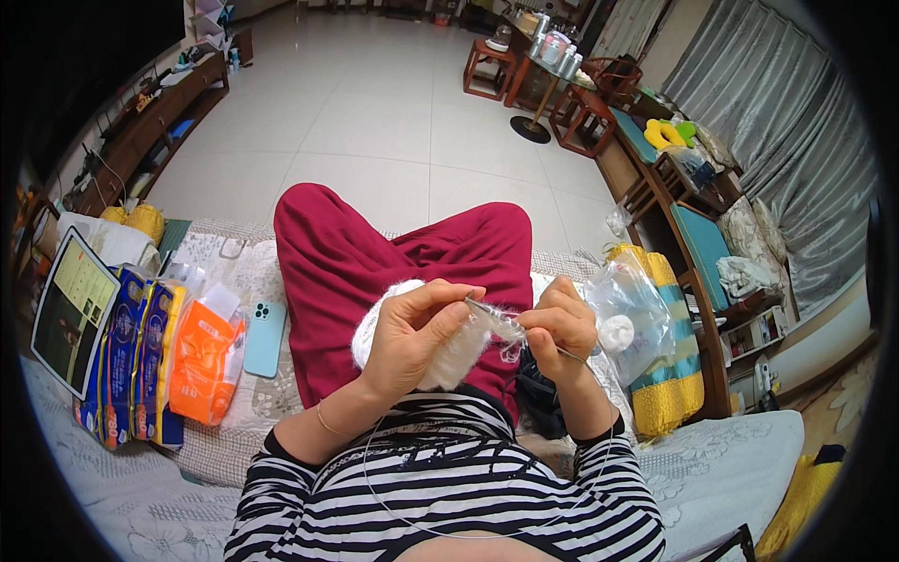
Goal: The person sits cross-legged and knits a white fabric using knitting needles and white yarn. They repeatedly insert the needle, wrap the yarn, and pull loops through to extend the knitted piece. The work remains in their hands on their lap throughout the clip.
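Both my hands are raised above my lap, working on a white fuzzy knitted piece (456, 355). My left hand (418, 330) grips one tip of a circular knitting needle, with the knitting hanging below its fingers. In my right hand (565, 327) is the other needle tip (574, 358), and the two tips meet near the stitches between the hands. The needle's thin cable (435, 528) loops down across my striped top. Loose white yarn strands show by my right fingers. More white knitting or yarn (376, 323) lies behind my left hand on my lap.
To the left lie a light blue phone (265, 339), an orange tissue pack (204, 362), blue tissue packs (126, 351) and a propped tablet (76, 309). On the right, a clear plastic bag (642, 337) with a white yarn ball (617, 334) rests against a yellow-and-teal cushion (667, 407).
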Motion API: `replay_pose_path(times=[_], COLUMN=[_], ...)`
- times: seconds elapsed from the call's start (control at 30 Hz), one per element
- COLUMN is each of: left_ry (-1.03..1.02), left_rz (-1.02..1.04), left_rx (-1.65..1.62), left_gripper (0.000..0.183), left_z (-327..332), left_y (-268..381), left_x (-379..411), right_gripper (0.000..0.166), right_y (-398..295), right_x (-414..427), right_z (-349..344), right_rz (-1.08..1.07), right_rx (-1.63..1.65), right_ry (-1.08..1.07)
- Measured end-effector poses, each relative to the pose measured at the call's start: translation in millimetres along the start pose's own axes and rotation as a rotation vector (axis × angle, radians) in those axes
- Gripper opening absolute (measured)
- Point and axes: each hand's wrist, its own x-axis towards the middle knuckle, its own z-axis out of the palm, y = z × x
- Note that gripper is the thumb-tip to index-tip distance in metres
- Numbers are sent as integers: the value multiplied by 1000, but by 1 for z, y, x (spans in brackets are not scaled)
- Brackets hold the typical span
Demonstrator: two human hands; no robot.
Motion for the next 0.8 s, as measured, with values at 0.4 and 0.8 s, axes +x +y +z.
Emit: replay_pose_path(times=[0.4,0.8], left_ry=[21,-45], left_rz=[-63,-34], left_rx=[19,21], left_gripper=[12,12], left_z=[-3,1], left_y=[-11,-3], left_x=[6,3], right_gripper=[45,24], right_y=[-9,-11], right_x=[31,17], right_z=[5,6], right_rz=[-101,-159], right_rx=[-383,-404], right_ry=[-139,45])
